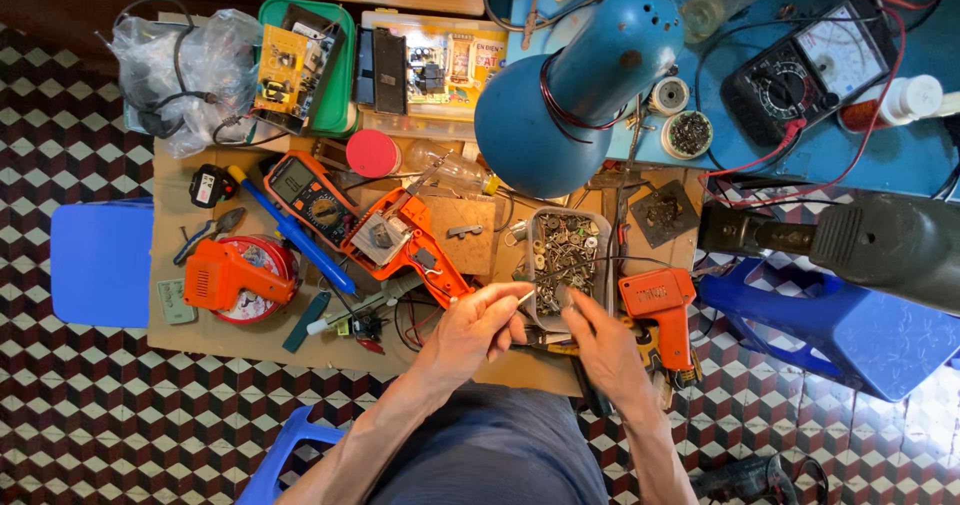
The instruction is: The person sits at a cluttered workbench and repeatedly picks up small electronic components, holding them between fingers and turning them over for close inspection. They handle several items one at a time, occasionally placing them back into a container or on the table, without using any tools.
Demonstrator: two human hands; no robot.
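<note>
Sitting at the far left of the frame is a blue stool (100, 262). Next comes an orange tool (235, 277) on the cardboard mat (200, 330). In the lower middle, the left hand (470, 330) pinches a thin white stick (524, 296). Just right of it, the right hand (605, 350) has its fingers curled, touching the small tray of metal bits (566, 255). An orange soldering gun (662, 310) lies beside it.

Count: three orange soldering guns (238, 277) (405, 245) (662, 310), two multimeters, one orange (310, 197) at 10 o'clock, one black (808, 73) at 2 o'clock. One blue lamp (575, 75) at 12 o'clock; two blue stools (100, 262) (850, 330).
</note>
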